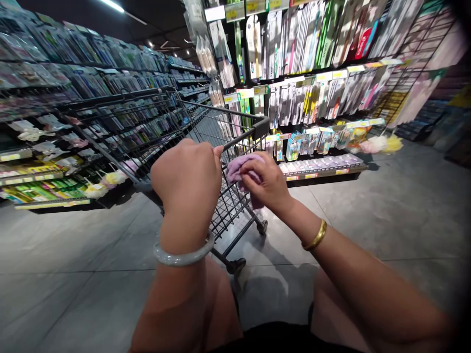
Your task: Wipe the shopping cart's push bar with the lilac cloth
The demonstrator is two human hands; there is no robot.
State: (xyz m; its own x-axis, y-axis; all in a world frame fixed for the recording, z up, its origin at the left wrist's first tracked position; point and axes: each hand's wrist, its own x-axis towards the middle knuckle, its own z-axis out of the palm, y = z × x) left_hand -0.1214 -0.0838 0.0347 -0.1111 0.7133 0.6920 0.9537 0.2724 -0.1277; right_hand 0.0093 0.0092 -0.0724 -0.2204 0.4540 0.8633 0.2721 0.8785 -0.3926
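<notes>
My left hand (pixel 187 181) is closed in a fist around the handle of a dark wire shopping cart (pixel 260 128), its back turned toward me. A pale bangle (pixel 184 256) circles the left wrist. Bunched in my right hand (pixel 270 181) is a purple cloth (pixel 237 169), pinched between thumb and fingers beside the handle. Part of the cloth hangs below the fingers. On the right wrist sits a gold bracelet (pixel 315 235). The underside of the left fingers is hidden.
A lit rack of packaged toothbrushes (pixel 290 105) stands beyond the cart on the right. Long shelves of hanging goods (pixel 121 73) run along the left. The cart's wheels (pixel 235 265) rest on a grey floor (pixel 353 220). Pastel puffs (pixel 380 144) hang near the rack's end.
</notes>
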